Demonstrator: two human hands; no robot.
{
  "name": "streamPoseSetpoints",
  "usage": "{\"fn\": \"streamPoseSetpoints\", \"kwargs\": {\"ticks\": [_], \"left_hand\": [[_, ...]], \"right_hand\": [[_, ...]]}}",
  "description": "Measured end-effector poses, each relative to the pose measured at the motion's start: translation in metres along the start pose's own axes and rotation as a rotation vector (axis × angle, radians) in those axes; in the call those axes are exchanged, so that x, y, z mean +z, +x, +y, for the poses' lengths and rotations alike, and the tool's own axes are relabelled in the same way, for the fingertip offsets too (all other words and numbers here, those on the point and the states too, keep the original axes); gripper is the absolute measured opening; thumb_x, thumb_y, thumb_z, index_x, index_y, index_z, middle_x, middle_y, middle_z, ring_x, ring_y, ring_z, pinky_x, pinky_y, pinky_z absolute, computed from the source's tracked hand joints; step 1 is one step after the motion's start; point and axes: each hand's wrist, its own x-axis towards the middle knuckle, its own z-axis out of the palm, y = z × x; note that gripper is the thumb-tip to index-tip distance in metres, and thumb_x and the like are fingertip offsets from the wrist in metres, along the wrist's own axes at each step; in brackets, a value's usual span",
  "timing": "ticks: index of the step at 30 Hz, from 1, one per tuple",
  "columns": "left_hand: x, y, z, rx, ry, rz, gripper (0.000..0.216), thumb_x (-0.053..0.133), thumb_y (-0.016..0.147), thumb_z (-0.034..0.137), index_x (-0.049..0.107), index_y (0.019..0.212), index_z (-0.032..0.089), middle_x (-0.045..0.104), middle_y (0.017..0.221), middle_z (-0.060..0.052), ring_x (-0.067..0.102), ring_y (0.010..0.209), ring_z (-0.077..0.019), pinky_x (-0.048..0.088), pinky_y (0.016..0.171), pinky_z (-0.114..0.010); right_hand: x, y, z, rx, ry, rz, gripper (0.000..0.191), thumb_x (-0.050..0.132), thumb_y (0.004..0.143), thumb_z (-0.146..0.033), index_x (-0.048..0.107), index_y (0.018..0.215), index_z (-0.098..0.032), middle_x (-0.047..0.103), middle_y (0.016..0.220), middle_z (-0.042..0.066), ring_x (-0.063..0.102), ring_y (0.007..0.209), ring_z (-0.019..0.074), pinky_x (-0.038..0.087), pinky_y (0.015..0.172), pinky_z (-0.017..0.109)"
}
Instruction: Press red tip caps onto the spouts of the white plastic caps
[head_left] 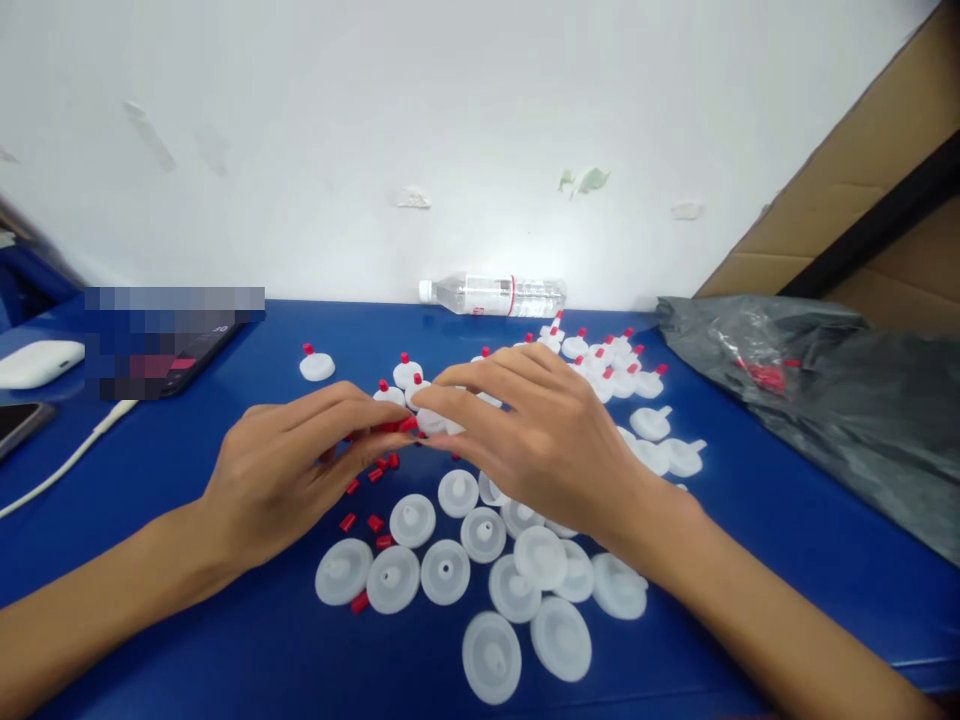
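As hands [281,470] [544,415] pinch cap [407,424] and disc [430,422], bottle [487,295] at table's back edge [322,312]

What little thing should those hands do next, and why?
Probably press the red cap onto the white piece: the left hand pinches the cap, the right hand holds the piece close by, and the capped pieces behind suggest such caps fit.

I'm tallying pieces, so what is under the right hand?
Partly covered white discs show along the near edge of the right hand, and a white piece sits between its thumb and forefinger. Whatever lies beneath the palm is hidden.
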Motion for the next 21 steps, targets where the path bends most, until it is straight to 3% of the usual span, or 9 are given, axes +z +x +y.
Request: {"fn": "streamPoseSetpoints", "kwargs": {"ticks": [8,21], "left_hand": [[0.0,-0.001,0.001,-0.022,-0.05,0.053,0.022,0.077,0.098,0.011,0.073,0.114,0.025,0.079,0.102,0.004,0.072,0.081,-0.0086,0.058,0.069,-0.021],[0.001,0.002,0.003,-0.026,-0.026,0.059,0.015,0.078,0.099,0.017,0.073,0.11,0.025,0.079,0.099,0.004,0.071,0.073,-0.0076,0.055,0.062,-0.02]], "right_hand": [[-0.001,0.0,0.002,0.056,0.017,-0.016,0.017,0.061,0.109,-0.023,0.07,0.123,-0.018,0.081,0.113,0.004,0.066,0.093,0.019,0.045,0.083,0.036],[-0.003,-0.002,0.012,0.224,0.006,-0.087,0.007,0.066,0.104,-0.019,0.073,0.105,-0.018,0.077,0.121,0.01,0.069,0.103,0.023,0.047,0.087,0.037]]}}
